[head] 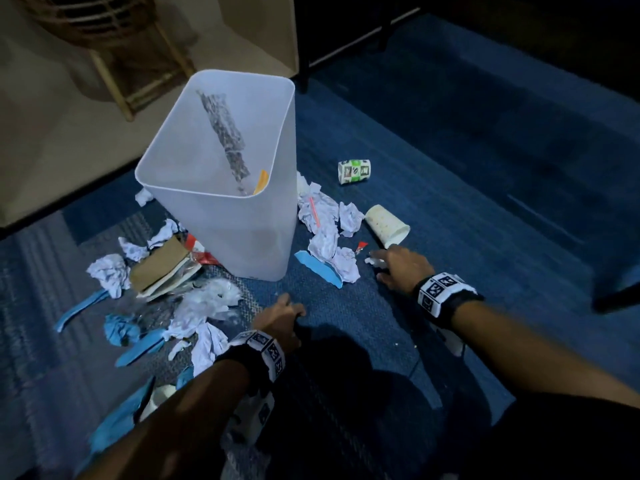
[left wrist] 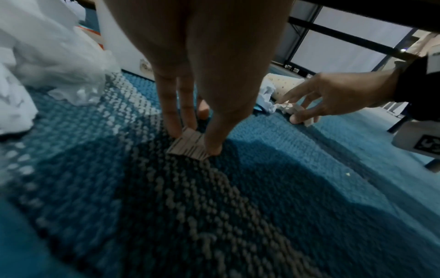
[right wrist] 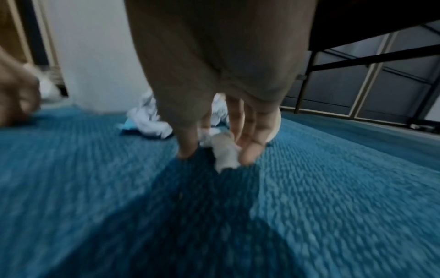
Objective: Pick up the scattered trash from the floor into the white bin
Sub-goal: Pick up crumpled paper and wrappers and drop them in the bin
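Two hands reach down to the blue woven carpet (head: 450,209). Leftmost lies a heap of crumpled white paper, blue strips and brown cardboard (head: 156,271); beside it stands the tall translucent white plastic bin (head: 221,161). In front of the bin the left hand (head: 280,317) pinches a small ribbed brown cardboard scrap (left wrist: 189,143) between thumb and fingers (left wrist: 175,120). Farther right, the right hand (head: 401,268) closes its fingers (right wrist: 248,152) on a small crumpled white paper wad (right wrist: 223,152), near a tipped cream paper cup (head: 386,225).

Blue carpeted floor (head: 450,188) bearing an upright white bin (head: 242,237), crumpled paper (head: 322,216), two toppled paper cups (head: 386,225), and possibly torn blue paper strips (head: 320,268).
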The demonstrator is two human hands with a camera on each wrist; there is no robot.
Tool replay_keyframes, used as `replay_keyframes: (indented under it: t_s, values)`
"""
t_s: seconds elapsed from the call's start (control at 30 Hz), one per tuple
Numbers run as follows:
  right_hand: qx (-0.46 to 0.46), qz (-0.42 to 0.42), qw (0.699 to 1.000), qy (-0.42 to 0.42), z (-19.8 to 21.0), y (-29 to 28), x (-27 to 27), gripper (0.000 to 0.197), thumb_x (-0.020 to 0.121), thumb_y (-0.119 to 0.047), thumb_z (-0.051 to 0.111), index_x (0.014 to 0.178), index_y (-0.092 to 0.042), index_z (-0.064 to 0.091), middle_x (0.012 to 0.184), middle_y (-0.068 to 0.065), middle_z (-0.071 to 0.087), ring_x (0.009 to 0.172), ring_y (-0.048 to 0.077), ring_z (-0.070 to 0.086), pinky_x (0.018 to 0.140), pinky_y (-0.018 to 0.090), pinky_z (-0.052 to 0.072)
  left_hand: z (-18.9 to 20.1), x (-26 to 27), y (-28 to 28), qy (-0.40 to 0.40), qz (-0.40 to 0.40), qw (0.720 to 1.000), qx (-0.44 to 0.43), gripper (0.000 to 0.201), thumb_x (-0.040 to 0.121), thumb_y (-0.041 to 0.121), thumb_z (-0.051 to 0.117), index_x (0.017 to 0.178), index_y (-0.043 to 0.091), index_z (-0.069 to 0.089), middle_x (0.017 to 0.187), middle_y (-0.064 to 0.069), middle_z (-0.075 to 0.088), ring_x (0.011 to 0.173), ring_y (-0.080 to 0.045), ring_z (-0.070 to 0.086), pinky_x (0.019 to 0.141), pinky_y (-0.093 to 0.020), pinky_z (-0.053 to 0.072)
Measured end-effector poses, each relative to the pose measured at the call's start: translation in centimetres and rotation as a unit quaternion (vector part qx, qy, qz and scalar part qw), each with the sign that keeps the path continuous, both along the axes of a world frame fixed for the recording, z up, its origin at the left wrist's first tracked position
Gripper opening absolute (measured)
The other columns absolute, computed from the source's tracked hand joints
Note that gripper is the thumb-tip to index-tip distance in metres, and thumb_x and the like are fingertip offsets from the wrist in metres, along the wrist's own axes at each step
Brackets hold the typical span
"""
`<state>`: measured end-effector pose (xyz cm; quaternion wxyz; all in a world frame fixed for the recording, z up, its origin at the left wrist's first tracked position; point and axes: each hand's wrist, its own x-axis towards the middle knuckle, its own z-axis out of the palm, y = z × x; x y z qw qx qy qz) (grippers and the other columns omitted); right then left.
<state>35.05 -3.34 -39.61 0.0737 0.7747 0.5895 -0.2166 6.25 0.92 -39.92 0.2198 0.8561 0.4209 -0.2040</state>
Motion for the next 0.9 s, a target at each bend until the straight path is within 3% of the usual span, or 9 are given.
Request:
replay_keyframes:
  t_s: [0.17,0.27,0.37,0.43,0.5,0.63,0.73,0.8,0.9]
  values:
    - [0.027,0.017,0.999,-0.005,-1.9,-0.4,-0.4,0.019,0.093,-0.019,0.060,0.109,-0.009,0.061,0.113,0.018,0.055,0.100,0.040,0.063,0.080,0.042,0.051,-0.7,-0.5,-1.0,-0.058,0.010,0.998,0.023,0.017,0.079,0.008,0.055,0.091,0.014,0.066,0.104,-0.009,0.061,0.097,-0.031,0.062,0.076,-0.034,0.046]
    - [0.054,-0.004,0.998,0.027,-1.2,-1.4,-0.5,0.007,0.089,-0.009,0.060,0.086,-0.010,0.066,0.100,0.018,0.062,0.090,0.035,0.065,0.070,0.032,0.045,-0.4,-0.9,-1.5,-0.079,0.038,0.996,0.007,0.015,0.077,0.006,0.055,0.072,0.014,0.066,0.079,-0.004,0.065,0.084,-0.028,0.065,0.072,-0.032,0.049]
    - [0.165,-0.060,0.976,0.127,1.7,-1.9,-0.9,0.011,0.090,-0.012,0.066,0.091,-0.018,0.075,0.095,0.011,0.069,0.081,0.023,0.063,0.068,0.022,0.038,1.4,-0.6,-1.9,-0.212,0.089,0.973,0.019,0.019,0.074,0.000,0.056,0.066,0.013,0.065,0.070,0.001,0.066,0.071,-0.020,0.064,0.065,-0.027,0.049]
    - [0.256,-0.065,0.950,0.169,5.0,-1.5,-1.6,0.021,0.091,-0.021,0.071,0.111,-0.022,0.076,0.099,0.005,0.070,0.083,0.018,0.063,0.077,0.020,0.038,4.2,0.1,-2.1,-0.319,0.102,0.941,0.057,0.021,0.082,0.001,0.063,0.073,0.018,0.071,0.076,0.006,0.069,0.071,-0.008,0.063,0.067,-0.020,0.050]
    - [0.319,-0.071,0.921,0.212,9.3,-0.6,-2.7,0.031,0.091,-0.024,0.072,0.121,-0.025,0.072,0.107,0.001,0.069,0.086,0.013,0.066,0.080,0.020,0.048,8.6,1.0,-1.7,-0.425,0.115,0.896,0.063,0.016,0.085,0.003,0.069,0.082,0.017,0.074,0.084,0.008,0.071,0.077,-0.002,0.066,0.072,-0.016,0.056]
    - [0.442,-0.028,0.832,0.335,18.2,1.2,-5.8,0.035,0.090,-0.018,0.074,0.124,-0.026,0.071,0.123,-0.007,0.069,0.099,0.007,0.070,0.087,0.019,0.057,18.4,1.0,0.1,-0.612,0.132,0.764,0.154,0.019,0.082,-0.013,0.063,0.076,0.004,0.070,0.088,-0.007,0.069,0.085,-0.019,0.068,0.080,-0.031,0.059]
    - [0.489,0.014,0.780,0.389,22.4,2.7,-8.1,0.034,0.090,-0.012,0.073,0.124,-0.017,0.071,0.120,0.001,0.070,0.101,0.012,0.071,0.088,0.027,0.060,22.9,0.1,2.3,-0.666,0.162,0.675,0.272,0.025,0.080,-0.014,0.058,0.073,0.008,0.068,0.087,-0.007,0.068,0.087,-0.015,0.067,0.077,-0.023,0.055]
    - [0.508,0.032,0.770,0.385,23.7,4.1,-9.3,0.034,0.090,-0.012,0.073,0.124,-0.015,0.071,0.116,0.003,0.068,0.097,0.017,0.071,0.083,0.027,0.061,23.9,-0.4,3.8,-0.658,0.181,0.658,0.317,0.027,0.079,-0.013,0.055,0.075,0.010,0.069,0.087,-0.004,0.066,0.085,-0.004,0.064,0.074,-0.015,0.051]
    - [0.517,0.061,0.774,0.361,23.9,6.2,-10.7,0.034,0.089,-0.010,0.073,0.122,-0.017,0.072,0.110,0.000,0.066,0.093,0.017,0.068,0.076,0.022,0.061,23.6,-1.1,5.8,-0.607,0.198,0.685,0.351,0.021,0.080,-0.009,0.057,0.079,0.007,0.071,0.090,-0.005,0.066,0.083,0.001,0.061,0.076,-0.008,0.050]
